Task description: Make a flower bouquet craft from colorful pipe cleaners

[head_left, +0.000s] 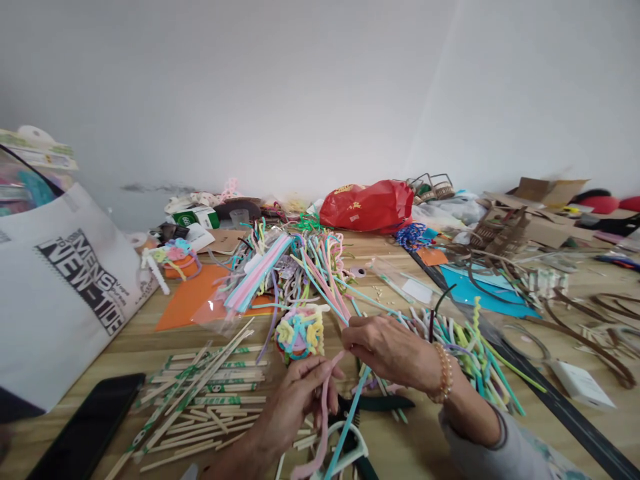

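Stripy wood table (400, 440) holds a bumpy, fuzzy, rainbow-coloured ball (299, 331). Near it, the left hand (295, 393) pinches a wavy, fuzzy pink stem (324, 427); right of it, the right hand (393, 350) pinches something hidden.

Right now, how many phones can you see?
1: the black phone lying on the table at the near left, beside the white bag. Others may be hidden.

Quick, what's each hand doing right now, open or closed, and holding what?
Left hand: closed, pinching a pink fuzzy strip.
Right hand: closed, apparently on a blue fuzzy strip; the exact grip is hidden.
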{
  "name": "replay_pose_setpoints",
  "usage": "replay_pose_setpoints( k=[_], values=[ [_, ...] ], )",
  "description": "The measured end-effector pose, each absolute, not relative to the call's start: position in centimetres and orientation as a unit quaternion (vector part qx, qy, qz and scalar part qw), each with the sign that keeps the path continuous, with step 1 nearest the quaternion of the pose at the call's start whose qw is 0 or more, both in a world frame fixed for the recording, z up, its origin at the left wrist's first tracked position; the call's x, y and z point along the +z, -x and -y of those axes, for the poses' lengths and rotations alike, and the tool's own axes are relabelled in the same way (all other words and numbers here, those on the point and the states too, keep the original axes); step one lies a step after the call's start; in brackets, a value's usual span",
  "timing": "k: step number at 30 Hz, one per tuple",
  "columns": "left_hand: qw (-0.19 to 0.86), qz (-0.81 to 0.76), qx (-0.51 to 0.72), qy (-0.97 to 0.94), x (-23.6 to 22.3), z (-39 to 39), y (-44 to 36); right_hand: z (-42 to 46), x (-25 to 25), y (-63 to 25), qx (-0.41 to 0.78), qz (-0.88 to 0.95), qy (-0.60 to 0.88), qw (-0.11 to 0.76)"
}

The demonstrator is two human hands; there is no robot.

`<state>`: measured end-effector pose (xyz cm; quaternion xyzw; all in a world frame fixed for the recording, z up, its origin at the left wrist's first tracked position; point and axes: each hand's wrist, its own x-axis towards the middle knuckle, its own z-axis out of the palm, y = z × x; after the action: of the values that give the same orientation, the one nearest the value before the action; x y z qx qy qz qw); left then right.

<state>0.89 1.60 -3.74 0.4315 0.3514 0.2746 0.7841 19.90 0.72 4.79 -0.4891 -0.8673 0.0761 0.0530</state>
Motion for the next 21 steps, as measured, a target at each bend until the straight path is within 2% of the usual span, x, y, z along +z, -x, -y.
replay_pose_setpoints(
  k=[12, 16, 21],
  values=[
    [0.754, -0.345, 0.281, -0.483, -2.7, -1.9, -0.9, -0.7, 4.3, -19.7, 0.101, 0.877, 0.459, 0.102],
    [0.744, -0.333, 0.28, -0.507, -2.8, -2.0, -0.7, -1.0, 4.6, -20.3, 0.153, 0.87, 0.453, 0.12],
    [0.738, -0.329, 0.254, -0.532, -3.0, -2.1, -0.4, -0.5, 7.0, -22.5, 0.215, 0.804, 0.502, 0.236]
  ],
)
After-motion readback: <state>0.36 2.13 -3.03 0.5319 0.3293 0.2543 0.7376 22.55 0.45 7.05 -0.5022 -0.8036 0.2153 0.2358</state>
